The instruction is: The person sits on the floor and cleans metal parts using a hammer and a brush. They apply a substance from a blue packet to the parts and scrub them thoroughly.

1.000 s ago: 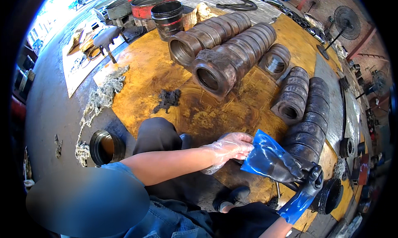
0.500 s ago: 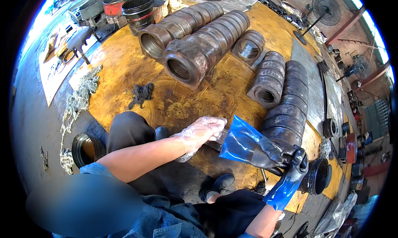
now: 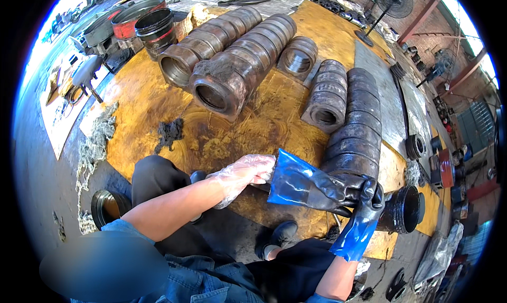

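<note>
My left hand (image 3: pixel 245 172) wears a thin clear plastic glove. Its fingers are bunched together with nothing visible in them, and the tips reach the wide blue cuff of a loose rubber glove (image 3: pixel 296 180). That glove is blue at the cuff, black and shiny toward the fingers, and lies sideways in front of me. My right hand (image 3: pixel 371 197) wears a matching blue and black rubber glove and is closed around the finger end of the loose one. Whether my left fingertips touch the cuff or are just inside it is hard to tell.
Rows of ringed metal cylinders (image 3: pixel 248 60) lie on the stained yellow sheet (image 3: pixel 222 136), beside a shorter ringed row (image 3: pixel 356 121). Dark rag (image 3: pixel 170 133) lies at left. A black bucket (image 3: pixel 404 210) is by my right hand, an open can (image 3: pixel 108 207) by my left knee.
My left hand and the loose glove's cuff have come together, closing the small gap between them. The whole view has shifted slightly; my right hand keeps its hold.
</note>
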{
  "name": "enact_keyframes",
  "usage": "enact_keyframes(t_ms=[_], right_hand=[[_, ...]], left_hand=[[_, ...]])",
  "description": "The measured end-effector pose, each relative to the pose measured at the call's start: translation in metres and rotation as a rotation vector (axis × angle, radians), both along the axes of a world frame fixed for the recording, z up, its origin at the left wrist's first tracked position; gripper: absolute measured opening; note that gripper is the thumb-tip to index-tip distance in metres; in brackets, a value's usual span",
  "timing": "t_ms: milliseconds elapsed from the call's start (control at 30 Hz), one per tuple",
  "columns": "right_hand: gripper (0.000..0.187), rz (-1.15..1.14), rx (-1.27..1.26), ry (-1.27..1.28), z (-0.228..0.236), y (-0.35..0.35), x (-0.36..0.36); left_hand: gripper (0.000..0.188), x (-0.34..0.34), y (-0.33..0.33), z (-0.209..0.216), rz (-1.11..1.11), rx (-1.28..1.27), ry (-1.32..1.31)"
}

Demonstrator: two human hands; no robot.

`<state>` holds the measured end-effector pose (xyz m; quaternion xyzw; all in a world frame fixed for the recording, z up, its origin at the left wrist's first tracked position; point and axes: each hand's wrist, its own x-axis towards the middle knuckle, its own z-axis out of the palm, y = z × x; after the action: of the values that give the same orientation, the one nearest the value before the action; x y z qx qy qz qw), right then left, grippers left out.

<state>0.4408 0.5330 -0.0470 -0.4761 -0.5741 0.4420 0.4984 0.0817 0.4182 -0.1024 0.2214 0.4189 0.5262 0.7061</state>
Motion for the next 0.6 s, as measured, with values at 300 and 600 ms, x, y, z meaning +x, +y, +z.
enact_keyframes(t_ms=[300,600], right_hand=[[0.045,-0.178,0.112,-0.105,-0.002,0.001,-0.012],[0.042,-0.077,0.182,-0.195,0.001,-0.002,-0.006]], left_hand=[[0.036,0.004,-0.004,-0.006,0.012,0.027,0.115],[0.022,0.0,0.003,-0.035,-0.059,0.069,-0.161]])
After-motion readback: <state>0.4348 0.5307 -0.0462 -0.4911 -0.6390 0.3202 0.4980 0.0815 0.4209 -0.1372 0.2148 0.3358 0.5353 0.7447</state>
